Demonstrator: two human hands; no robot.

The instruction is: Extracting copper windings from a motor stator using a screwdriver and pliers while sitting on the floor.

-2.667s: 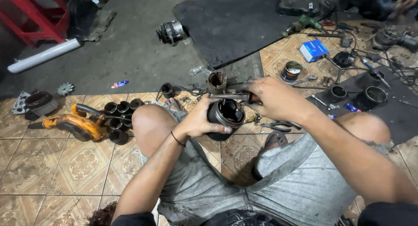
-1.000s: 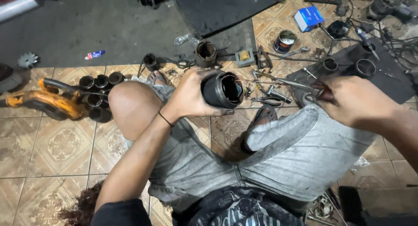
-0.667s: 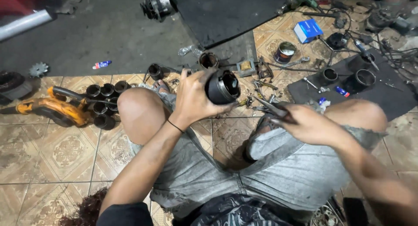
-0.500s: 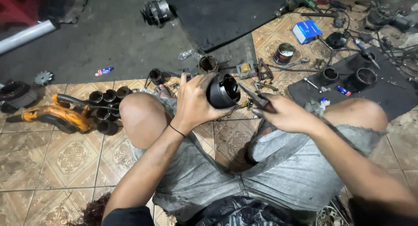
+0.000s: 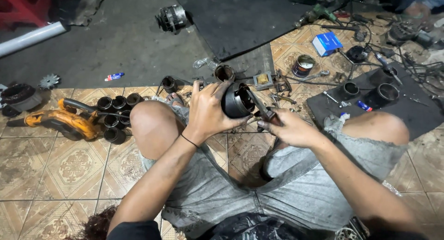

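Head view: looking down on bent knees, grey shorts and a tiled floor (image 5: 60,166) strewn with parts.
Left hand (image 5: 208,111): grip clenched around a black metal cylinder (image 5: 237,101), raised above the lap between the knees, open end turned toward the right hand.
Right hand (image 5: 289,128): grip closed on pliers (image 5: 261,108), handles buried in the palm, tips reaching into the cylinder's mouth.
Hard to make out: whatever the plier tips meet inside the cylinder, dark and too small to tell.
Hidden: near side of the cylinder, covered by left fingers; most of the plier handles, covered by the right fist.
Left of the knee: cluster of short black tubes (image 5: 116,115) standing on end, just beside an orange power tool (image 5: 62,122), part of it masked by a black hose.
Far side: rusty round can (image 5: 224,72) and small square part (image 5: 262,79) near the edge of a dark mat (image 5: 240,22).
Right side: open tin (image 5: 303,65), blue box (image 5: 326,43), two black rings on a second mat (image 5: 416,115).
Top edge: tangle of tools and wires, cut off and unclear.
Bottom edge: both forearms and a dark bundle in the lap, cropped.
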